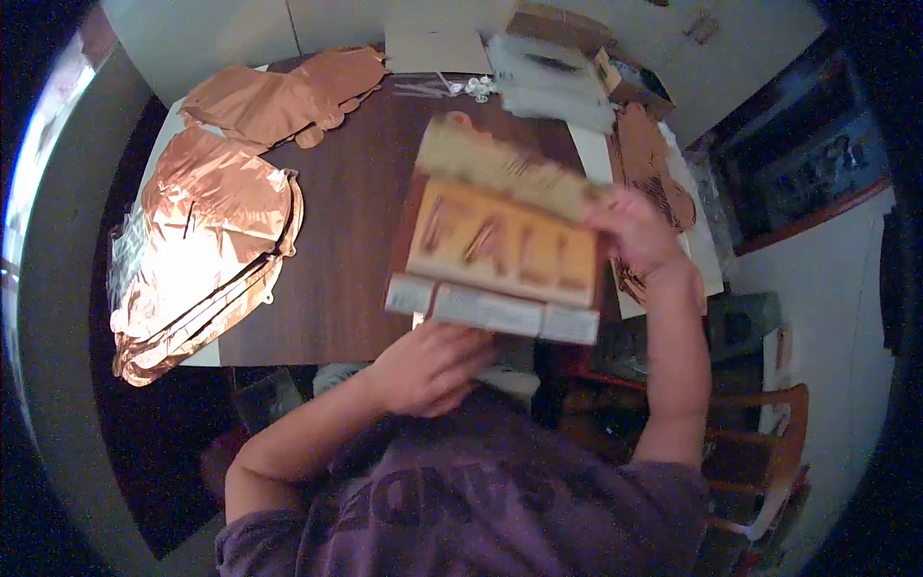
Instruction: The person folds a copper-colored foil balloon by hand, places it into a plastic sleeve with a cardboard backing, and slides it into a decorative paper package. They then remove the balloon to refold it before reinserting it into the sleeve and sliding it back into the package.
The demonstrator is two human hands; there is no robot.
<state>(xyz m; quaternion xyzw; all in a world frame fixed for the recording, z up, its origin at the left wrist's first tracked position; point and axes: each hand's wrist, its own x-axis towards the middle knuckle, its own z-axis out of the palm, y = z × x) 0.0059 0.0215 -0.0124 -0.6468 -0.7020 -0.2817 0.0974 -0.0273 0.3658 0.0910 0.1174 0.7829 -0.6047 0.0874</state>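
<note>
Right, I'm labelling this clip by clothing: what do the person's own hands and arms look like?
The left hand and right hand are bare, with no gloves visible; blur hides finer details. The short sleeves of a dull purple fabric T-shirt leave the forearms uncovered. Large dark lettering crosses the shirt's front.

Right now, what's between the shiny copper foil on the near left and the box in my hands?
In the head view, only bare brown tabletop shows between the near-left foil and the box.
</note>
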